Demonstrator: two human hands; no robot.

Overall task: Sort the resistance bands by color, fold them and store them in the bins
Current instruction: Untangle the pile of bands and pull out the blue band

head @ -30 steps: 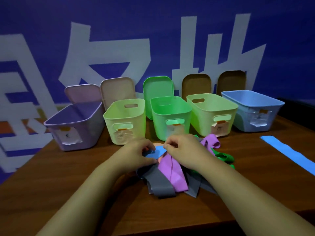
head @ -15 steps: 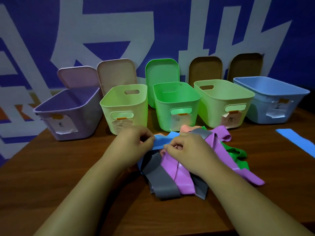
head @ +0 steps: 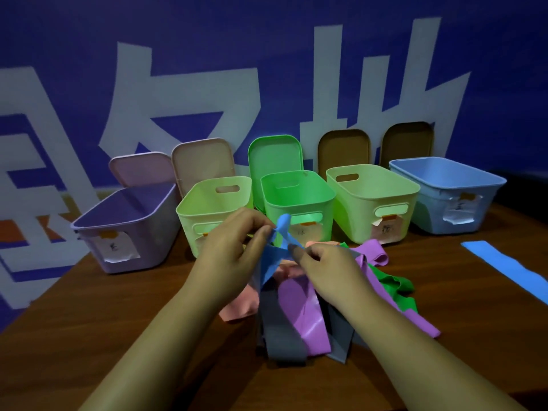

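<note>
The left hand (head: 234,244) and right hand (head: 329,268) both pinch one blue band (head: 272,259), lifted above the pile of bands (head: 299,307) mid-table (head: 118,321). Five open bins (head: 293,185) line up at twelve o'clock. A second blue band (head: 504,268) lies flat at three o'clock.

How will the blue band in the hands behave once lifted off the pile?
Probably floppy: the blue band creases and droops between the left hand and right hand. Likely light, since fingertip pinches hold it. It may drag the pink band lying under it.
</note>
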